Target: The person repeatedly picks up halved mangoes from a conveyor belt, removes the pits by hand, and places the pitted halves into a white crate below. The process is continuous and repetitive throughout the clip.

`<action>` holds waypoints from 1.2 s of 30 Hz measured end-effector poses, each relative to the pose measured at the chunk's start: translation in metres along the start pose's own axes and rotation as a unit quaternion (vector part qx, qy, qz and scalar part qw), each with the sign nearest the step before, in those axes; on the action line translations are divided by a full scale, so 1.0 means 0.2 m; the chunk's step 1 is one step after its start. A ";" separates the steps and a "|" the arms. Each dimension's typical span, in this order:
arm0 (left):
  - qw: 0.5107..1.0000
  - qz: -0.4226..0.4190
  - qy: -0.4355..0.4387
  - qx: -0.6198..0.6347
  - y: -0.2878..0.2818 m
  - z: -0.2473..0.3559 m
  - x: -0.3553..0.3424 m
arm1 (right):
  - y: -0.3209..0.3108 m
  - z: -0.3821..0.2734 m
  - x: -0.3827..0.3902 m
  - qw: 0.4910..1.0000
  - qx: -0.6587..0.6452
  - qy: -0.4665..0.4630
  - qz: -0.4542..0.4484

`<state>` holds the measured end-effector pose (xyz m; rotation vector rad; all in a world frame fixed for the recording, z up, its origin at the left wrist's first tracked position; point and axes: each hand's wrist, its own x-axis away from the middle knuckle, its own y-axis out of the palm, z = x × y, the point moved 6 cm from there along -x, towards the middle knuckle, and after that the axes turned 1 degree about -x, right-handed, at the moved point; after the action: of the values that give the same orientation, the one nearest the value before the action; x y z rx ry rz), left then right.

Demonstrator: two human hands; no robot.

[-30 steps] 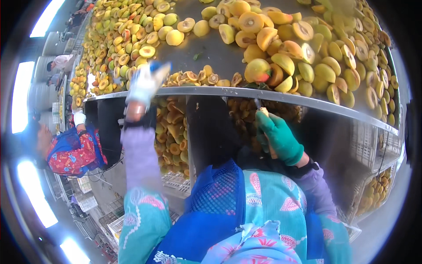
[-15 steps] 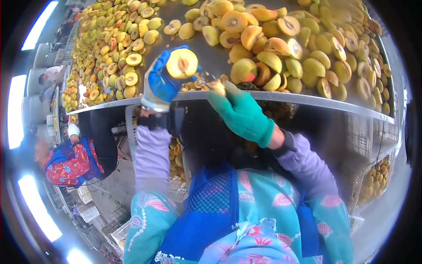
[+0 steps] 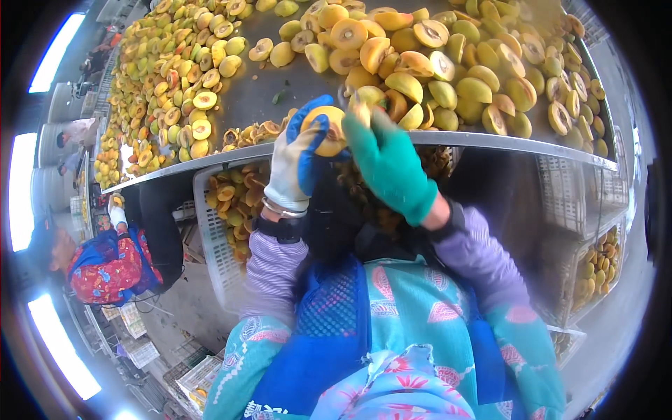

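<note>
Our left hand [image 3: 289,162], in a white and blue glove, is curled partly shut around a yellow fruit half [image 3: 327,126], right over the metal edge [image 3: 493,141] of the table. We can see some of the fruit's cut side. Our right hand [image 3: 389,159], in a green glove, is over the metal edge too, just beside the fruit. Its fingers bend in close on something tan [image 3: 360,112], but it is blurry, so we cannot tell what it is or if it touches the fruit.

We think we are in the middle of working on the cut side of this one half. The next move seems to need our left hand to hold the fruit steady and our right hand to go gently.

Just past the metal edge is a row of thin fruit bits [image 3: 253,133]. Past it to the right is a big heap of fruit halves [image 3: 470,89]. Below the metal edge, to the left, is a white crate [image 3: 214,246] with fruit pieces [image 3: 234,203] in it
</note>
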<state>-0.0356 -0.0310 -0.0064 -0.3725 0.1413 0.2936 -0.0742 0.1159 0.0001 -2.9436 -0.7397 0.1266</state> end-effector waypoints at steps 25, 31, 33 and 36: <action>0.911 0.249 -0.087 0.317 0.30 -0.08 0.03 | 0.00 0.08 0.23 0.937 -0.131 0.307 -0.098; 0.916 0.202 -0.099 0.332 0.19 -0.07 0.08 | 0.12 0.08 0.24 0.909 -0.191 0.337 -0.152; 0.885 0.164 -0.108 0.422 0.18 -0.10 0.07 | 0.18 0.06 0.24 0.871 -0.279 0.372 -0.162; 0.910 0.064 -0.076 0.402 0.14 -0.07 0.03 | 0.21 -0.01 0.23 0.823 -0.377 0.383 -0.183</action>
<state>-0.0399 -0.0098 -0.0304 0.4830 0.1226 0.3667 -0.0146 0.1010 -0.0063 -2.8966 -1.3741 -1.6104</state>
